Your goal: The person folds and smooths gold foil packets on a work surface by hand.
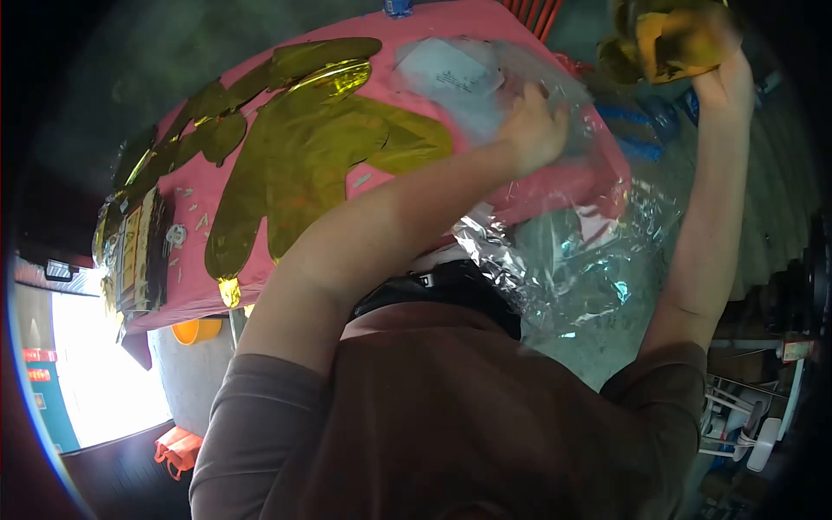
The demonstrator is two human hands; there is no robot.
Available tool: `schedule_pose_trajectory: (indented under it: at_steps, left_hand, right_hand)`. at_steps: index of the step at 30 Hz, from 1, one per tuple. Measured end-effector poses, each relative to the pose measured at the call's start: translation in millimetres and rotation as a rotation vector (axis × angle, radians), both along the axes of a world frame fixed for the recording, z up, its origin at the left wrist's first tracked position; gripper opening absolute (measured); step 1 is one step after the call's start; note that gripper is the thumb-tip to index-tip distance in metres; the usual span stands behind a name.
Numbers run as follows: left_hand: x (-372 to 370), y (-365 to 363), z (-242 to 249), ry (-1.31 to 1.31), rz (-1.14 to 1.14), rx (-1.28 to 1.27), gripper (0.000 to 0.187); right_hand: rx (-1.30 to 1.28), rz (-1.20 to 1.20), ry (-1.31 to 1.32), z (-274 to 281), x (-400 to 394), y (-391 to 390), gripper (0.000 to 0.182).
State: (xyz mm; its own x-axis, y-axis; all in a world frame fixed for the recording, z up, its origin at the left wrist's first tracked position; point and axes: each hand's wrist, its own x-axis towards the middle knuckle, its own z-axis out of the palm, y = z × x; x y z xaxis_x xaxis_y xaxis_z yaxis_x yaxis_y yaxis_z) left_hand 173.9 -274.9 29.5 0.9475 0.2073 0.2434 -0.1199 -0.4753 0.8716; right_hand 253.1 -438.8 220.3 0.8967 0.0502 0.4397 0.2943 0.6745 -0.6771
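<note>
My left hand (533, 130) is at a clear plastic bag (494, 95) on the pink-covered table, its fingers curled onto the film and slightly blurred. A white printed sheet (451, 74) shows through that bag. Out to the right, my right hand (726, 82) is raised beyond the table's edge and closed on a folded gold foil balloon (672, 43), whose far part is smeared by motion. Flat gold foil balloons (303, 147) lie spread over the table left of my left hand.
Crumpled clear and silvery plastic film (572, 260) hangs at the table's near right edge. Small white scraps and a stack of packets (139, 251) are at the left end of the pink tablecloth (399, 186). An orange bucket (198, 331) stands below.
</note>
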Motion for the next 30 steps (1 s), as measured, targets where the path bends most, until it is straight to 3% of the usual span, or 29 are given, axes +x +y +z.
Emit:
schedule_pose_trajectory:
  at_steps: [2,3,4,6,10,12,14,16,18,19,20,21,22,24,25,30]
  left_hand:
    - [-10.9,-9.2,12.2,0.116,-0.063,0.060,0.052]
    - [-13.9,-11.6,16.8,0.234,-0.127,0.123,0.054]
    - [-10.8,-11.1,11.9,0.236,-0.126,0.123,0.054]
    - [-5.9,-7.0,3.8,0.198,-0.353,0.130,0.068]
    - [-0.6,26.2,9.7,0.174,-0.451,0.273,0.079]
    - [13.3,65.4,-0.4,0.138,-0.571,0.062,0.086]
    - [3.3,97.2,8.7,0.184,-0.530,-0.020,0.074]
    - [-14.4,124.5,35.0,0.242,-0.382,-0.328,0.064]
    - [-19.3,156.6,40.9,0.196,-0.700,-1.062,0.057]
    - [-21.2,165.1,42.3,0.195,-0.701,-1.059,0.057]
    - [-27.6,169.3,48.3,0.231,-0.763,-1.120,0.055]
    - [-34.6,169.8,54.2,0.267,-0.823,-1.181,0.054]
    - [-41.9,162.9,55.7,0.266,-0.822,-1.182,0.054]
    - [-54.4,138.8,56.1,0.152,-0.448,-0.749,0.054]
    - [-53.8,134.3,56.3,0.046,-0.396,-0.631,0.052]
    - [-51.2,135.8,39.3,-0.072,-0.253,-0.775,0.037]
  right_hand:
    - [-0.072,-0.134,-0.030,-2.3,-51.1,44.6,0.020]
    - [-0.092,-0.043,-0.083,-8.1,-46.4,42.0,0.019]
    - [-0.166,0.025,-0.150,-12.5,-43.9,40.8,0.019]
    - [-0.194,0.072,-0.126,-17.6,-48.7,46.9,0.019]
    - [-0.184,0.168,-0.098,-37.6,-44.7,55.1,0.020]
    - [-0.236,0.211,-0.089,-67.0,3.1,44.4,0.011]
    - [-0.259,0.273,-0.064,-81.1,12.9,47.8,0.007]
    - [-0.255,0.260,0.020,-85.6,-4.8,64.4,0.007]
    - [-0.241,0.242,0.066,-96.4,-2.7,76.6,0.007]
    - [-0.227,0.223,0.111,-104.6,2.3,81.6,0.007]
    - [-0.301,0.375,0.067,-118.5,19.8,78.2,0.009]
    - [-0.346,0.328,0.065,-121.1,13.4,87.1,0.011]
    - [-0.392,0.279,0.064,-124.8,6.3,98.3,0.012]
    - [-0.394,0.296,0.045,-125.4,-12.9,120.2,0.016]
    - [-0.437,0.291,0.070,-122.8,-19.4,125.2,0.018]
    - [-0.584,0.243,0.017,-116.2,-33.4,120.1,0.025]
